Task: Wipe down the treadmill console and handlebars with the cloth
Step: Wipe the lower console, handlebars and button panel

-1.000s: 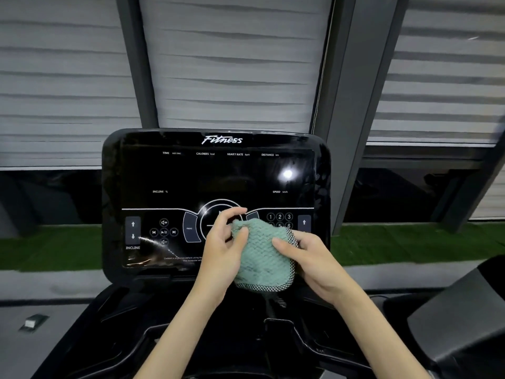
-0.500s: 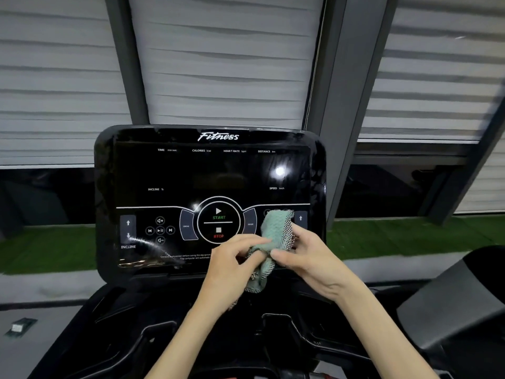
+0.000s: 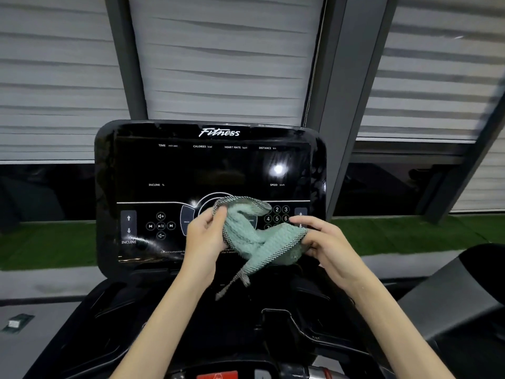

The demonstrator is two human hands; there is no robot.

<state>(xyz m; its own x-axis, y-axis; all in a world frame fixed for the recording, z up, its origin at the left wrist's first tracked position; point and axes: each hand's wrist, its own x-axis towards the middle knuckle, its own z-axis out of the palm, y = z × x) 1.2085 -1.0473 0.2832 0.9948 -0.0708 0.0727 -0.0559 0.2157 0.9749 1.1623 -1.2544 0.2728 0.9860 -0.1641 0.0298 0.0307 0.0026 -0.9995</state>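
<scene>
The left grip [image 3: 203, 236] and right grip [image 3: 325, 242] each pinch an edge of the green cloth [image 3: 254, 236], bunched just before the lower middle of the console [image 3: 191, 170], whose smears [image 3: 318, 173] suggest wiping has barely begun.

The cloth [image 3: 252, 237], held between the left hand [image 3: 203, 236] and right hand [image 3: 329, 243], is mint green with a bumpy waffle texture and a grey speckled border. Behind the grip, the console [image 3: 191, 170] is glossy black with white lettering. Farther behind, blinds [image 3: 224, 77] show pale grey stripes; the turf [image 3: 396, 231] is green.
</scene>
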